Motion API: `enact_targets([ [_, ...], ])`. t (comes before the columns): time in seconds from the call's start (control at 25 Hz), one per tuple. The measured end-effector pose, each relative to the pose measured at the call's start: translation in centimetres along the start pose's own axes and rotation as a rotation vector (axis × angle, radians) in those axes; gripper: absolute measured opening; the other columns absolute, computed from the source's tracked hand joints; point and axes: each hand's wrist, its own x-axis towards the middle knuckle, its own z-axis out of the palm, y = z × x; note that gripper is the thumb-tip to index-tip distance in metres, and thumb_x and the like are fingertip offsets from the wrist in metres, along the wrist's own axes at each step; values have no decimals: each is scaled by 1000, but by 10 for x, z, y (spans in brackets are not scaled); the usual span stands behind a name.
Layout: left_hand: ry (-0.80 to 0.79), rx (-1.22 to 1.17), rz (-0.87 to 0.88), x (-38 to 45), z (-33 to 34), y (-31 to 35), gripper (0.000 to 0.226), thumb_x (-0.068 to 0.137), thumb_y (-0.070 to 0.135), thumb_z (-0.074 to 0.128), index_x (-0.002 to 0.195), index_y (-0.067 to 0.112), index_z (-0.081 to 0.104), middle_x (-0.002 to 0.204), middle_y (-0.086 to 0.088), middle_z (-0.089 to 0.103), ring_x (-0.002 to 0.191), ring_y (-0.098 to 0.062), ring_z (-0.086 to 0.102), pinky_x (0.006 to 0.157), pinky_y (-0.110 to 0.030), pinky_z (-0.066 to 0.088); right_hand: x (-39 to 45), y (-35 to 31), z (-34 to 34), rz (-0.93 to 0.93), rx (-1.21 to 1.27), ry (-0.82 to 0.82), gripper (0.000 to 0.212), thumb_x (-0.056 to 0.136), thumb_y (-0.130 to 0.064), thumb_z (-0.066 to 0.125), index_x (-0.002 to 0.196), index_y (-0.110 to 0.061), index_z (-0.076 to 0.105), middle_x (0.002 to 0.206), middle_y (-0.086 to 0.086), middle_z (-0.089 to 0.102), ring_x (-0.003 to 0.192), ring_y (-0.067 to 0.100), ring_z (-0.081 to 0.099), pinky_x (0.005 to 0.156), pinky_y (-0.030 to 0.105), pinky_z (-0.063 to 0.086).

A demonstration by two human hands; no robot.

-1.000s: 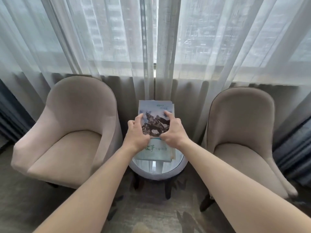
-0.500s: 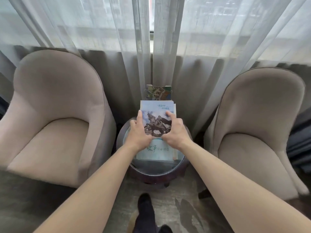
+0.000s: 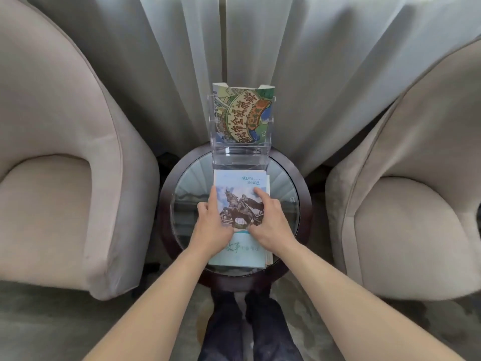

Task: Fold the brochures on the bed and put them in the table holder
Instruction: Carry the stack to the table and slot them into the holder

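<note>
A stack of folded light-blue brochures (image 3: 240, 178) with a horse-statue picture lies flat on the round glass table (image 3: 286, 204). My left hand (image 3: 212, 225) grips the stack's left edge, thumb on top. My right hand (image 3: 270, 225) presses on the stack's right side with fingers spread over the cover. Just beyond the stack stands a clear acrylic holder (image 3: 240, 152) at the table's far edge. Its rear slot holds a colourful green-and-yellow brochure (image 3: 242, 113), upright and curved. The holder's front slot looks bare.
A beige armchair (image 3: 59, 165) stands left of the table and another armchair (image 3: 416, 204) right of it. Pale curtains (image 3: 312, 61) hang behind the holder. My legs in dark trousers (image 3: 247, 329) are under the table's near edge on grey carpet.
The view has tilted down and come closer to the table. The brochure stack has come down flat onto the glass in front of the holder, still under both hands.
</note>
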Motion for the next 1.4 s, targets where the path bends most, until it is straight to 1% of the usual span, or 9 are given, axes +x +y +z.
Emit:
enact_targets([
  [0.16,-22,28,-94,25,26,-39,102,78,23,68,152,46,1,115,0,38,90,-3,49,77,-34,54,35,39,32,45,-5,-85,91,79,-16,70,149,-46,22,122,-6,35,103,11,53,88,18,40],
  [0.36,-53,116,-125,52,53,-67,100,81,16,66,154,38,2,117,-2,34,83,-18,57,74,-39,56,60,68,56,107,-98,-107,91,82,-18,70,152,-43,17,125,0,35,102,19,57,91,32,50],
  [0.52,-17,183,-125,59,65,-73,96,83,12,62,155,31,2,122,-3,34,98,-22,50,72,-39,54,65,72,62,78,-285,-77,87,85,-23,68,154,-39,18,125,2,32,111,24,49,91,41,51],
  [0.68,82,316,-119,58,73,-68,82,83,13,62,152,17,17,147,-7,29,130,-27,31,91,-42,51,61,67,67,134,-386,51,74,84,-26,66,148,-25,29,135,6,35,121,27,39,96,45,46],
  [0.92,20,118,-194,50,86,-58,86,94,21,57,158,18,0,166,-5,0,152,-23,4,115,-40,29,63,58,71,305,-97,126,45,83,-20,65,126,-16,49,119,4,46,111,26,51,89,43,49],
  [1.0,38,41,-207,49,86,-54,84,94,21,57,158,18,3,166,-7,5,152,-24,6,120,-42,24,67,55,70,376,-10,162,30,82,-19,66,109,-16,54,112,3,47,105,28,54,89,41,48],
  [1.08,57,11,-193,50,83,-52,79,92,20,58,156,15,12,162,-12,20,149,-28,16,118,-46,28,71,55,67,409,28,164,24,81,-18,66,104,-17,58,110,4,47,103,27,56,90,40,49],
  [1.24,72,62,-163,46,84,-48,76,92,20,56,156,13,15,161,-8,24,148,-25,15,119,-42,25,71,53,72,414,9,171,24,82,-17,64,106,-16,60,114,3,44,106,27,53,90,38,48],
  [1.4,103,60,-143,43,88,-41,64,88,20,57,147,13,32,144,0,42,133,-27,33,106,-42,38,73,58,72,507,59,190,35,81,-17,67,115,-17,59,119,5,50,108,27,56,89,37,49],
])
